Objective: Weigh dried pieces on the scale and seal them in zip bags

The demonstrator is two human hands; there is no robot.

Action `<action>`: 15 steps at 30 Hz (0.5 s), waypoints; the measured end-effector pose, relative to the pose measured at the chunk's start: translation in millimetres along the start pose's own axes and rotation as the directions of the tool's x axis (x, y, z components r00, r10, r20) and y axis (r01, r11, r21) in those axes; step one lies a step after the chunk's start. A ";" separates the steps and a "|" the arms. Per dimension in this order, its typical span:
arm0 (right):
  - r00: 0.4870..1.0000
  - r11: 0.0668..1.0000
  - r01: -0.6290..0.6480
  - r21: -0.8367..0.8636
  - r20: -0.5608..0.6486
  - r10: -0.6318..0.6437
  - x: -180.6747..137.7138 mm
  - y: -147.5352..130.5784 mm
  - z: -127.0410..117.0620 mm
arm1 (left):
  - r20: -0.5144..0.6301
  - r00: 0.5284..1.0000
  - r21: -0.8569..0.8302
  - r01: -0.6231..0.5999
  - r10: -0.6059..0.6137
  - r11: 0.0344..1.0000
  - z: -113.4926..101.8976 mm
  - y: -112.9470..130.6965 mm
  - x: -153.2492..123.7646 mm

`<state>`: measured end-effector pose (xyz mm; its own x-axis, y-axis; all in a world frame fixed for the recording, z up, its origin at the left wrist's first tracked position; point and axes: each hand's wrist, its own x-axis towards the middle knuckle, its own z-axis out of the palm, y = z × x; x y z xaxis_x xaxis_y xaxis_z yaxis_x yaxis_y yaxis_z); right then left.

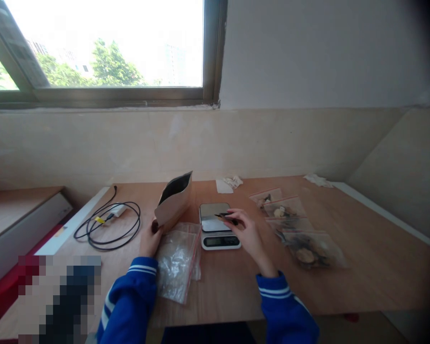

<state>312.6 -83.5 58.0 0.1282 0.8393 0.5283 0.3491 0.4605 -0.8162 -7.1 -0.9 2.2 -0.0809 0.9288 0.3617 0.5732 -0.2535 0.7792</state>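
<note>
My right hand [248, 235] is closed in a pinch on some thin dark pieces [226, 218], with a lighter brown tip, just above the kitchen scale [221, 242]. The scale has a metal plate and a dark display that I cannot read. At the lower left side of an open brown paper pouch [175, 206] with a dark lining, my left hand [151, 240] is closed on its edge. A dark brown spot shows by those fingers, too small to name. Clear zip bags [175, 267] with red seals lie flat between the left hand and the scale.
Several filled zip bags [310, 251] with dried-looking pieces lie right of the scale. A coiled black cable [107, 247] with a white adapter [118, 209] is at the left. Crumpled tissue [232, 181] and white paper [224, 187] lie at the back, near the wall.
</note>
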 end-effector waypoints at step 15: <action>0.984 0.892 0.047 -0.450 0.174 0.036 19.3 59.1 34.3 | 0.009 1.000 -0.001 0.024 -0.024 1.000 -4.5 0.3 0.5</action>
<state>303.9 -30.2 12.0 -0.0228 0.8927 0.4500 0.7353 0.3200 -0.5975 -10.6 -1.7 5.0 -0.0869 0.9370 0.3383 0.5700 -0.2317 0.7883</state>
